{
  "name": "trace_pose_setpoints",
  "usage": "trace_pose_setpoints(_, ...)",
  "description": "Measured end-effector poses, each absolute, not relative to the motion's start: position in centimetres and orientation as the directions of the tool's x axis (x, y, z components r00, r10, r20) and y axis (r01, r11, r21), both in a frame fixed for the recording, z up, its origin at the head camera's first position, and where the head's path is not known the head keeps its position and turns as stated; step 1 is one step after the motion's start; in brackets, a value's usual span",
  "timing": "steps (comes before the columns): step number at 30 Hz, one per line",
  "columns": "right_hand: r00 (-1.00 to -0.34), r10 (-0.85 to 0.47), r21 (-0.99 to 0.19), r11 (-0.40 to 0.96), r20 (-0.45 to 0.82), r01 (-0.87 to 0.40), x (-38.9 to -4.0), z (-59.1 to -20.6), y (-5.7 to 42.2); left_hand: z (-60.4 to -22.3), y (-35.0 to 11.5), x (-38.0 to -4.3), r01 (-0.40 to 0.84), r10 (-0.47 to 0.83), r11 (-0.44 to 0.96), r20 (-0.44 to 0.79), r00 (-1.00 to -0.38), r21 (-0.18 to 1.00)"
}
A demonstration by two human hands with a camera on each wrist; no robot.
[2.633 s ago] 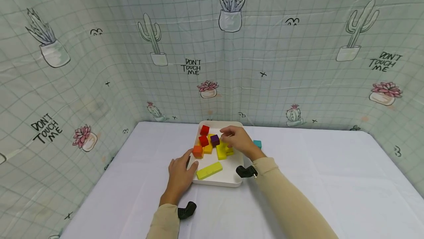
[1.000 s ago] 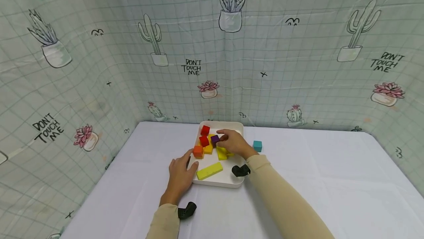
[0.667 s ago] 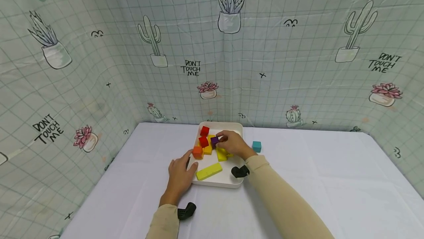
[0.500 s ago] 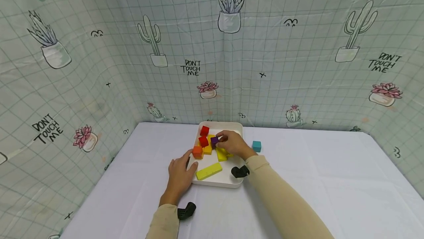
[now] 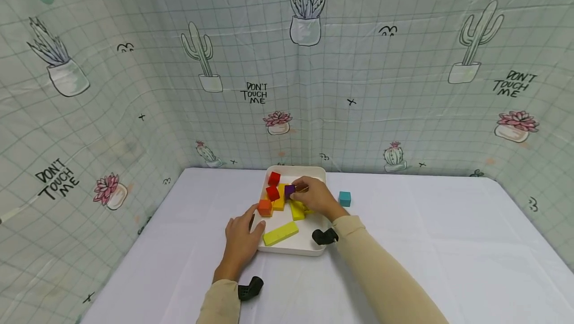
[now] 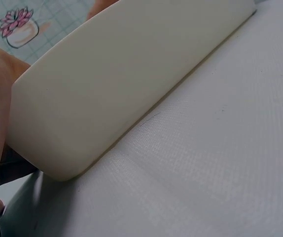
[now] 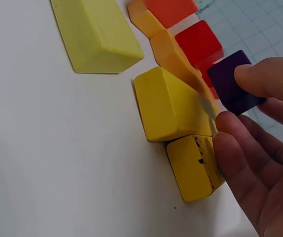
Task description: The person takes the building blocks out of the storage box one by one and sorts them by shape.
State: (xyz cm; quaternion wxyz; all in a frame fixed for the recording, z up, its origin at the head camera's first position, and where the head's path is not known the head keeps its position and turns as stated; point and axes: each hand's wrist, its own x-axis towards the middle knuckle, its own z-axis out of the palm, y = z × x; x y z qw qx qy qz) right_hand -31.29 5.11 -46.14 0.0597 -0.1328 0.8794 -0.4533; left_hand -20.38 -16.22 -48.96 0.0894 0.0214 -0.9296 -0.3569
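Note:
In the head view, a shallow white tray (image 5: 291,250) lies on the table holding coloured blocks. My right hand (image 5: 316,197) is over its middle and pinches a small dark purple cube (image 7: 231,84) between thumb and fingers. Just below those fingers lie two yellow blocks (image 7: 161,106), one with black specks. My left hand (image 5: 242,237) holds the tray's left edge, its thumb over the rim. The tray's outer wall (image 6: 102,89) fills much of the left wrist view. Near the left fingertips sits an orange cube (image 5: 265,207).
Two red cubes (image 5: 272,193) are toward the tray's back left, beside amber blocks (image 7: 168,54). A long lime-yellow block (image 5: 280,234) lies at the tray's front. A teal cube (image 5: 345,199) stands on the white table (image 5: 403,244), right of the tray. Printed cloth hangs behind.
My right hand has moved left from over the yellow blocks and taken hold of the purple cube. The left hand keeps its place at the tray, and the head view shifts slightly.

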Motion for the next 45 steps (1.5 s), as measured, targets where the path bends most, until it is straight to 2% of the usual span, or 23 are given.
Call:
trace_pose_setpoints(19,-0.966,-0.26,-0.911,0.4,-0.004,-0.104,-31.1,-45.8,5.8,-49.1,-16.0,-20.2,0.017,-0.115,0.743,0.152,-0.982,0.669)
trace_pose_setpoints(33,-0.975,-0.219,-0.979,0.182,0.045,-0.086,-30.4,-44.5,6.9,-49.1,-16.2,-20.3,0.03,-0.113,0.741,0.168,-0.979,0.671)
trace_pose_setpoints(45,-0.982,-0.17,-0.981,0.157,0.086,-0.114,-27.6,-44.4,9.7,-48.9,-16.0,-20.3,0.03,-0.116,0.734,0.168,-0.979,0.679)
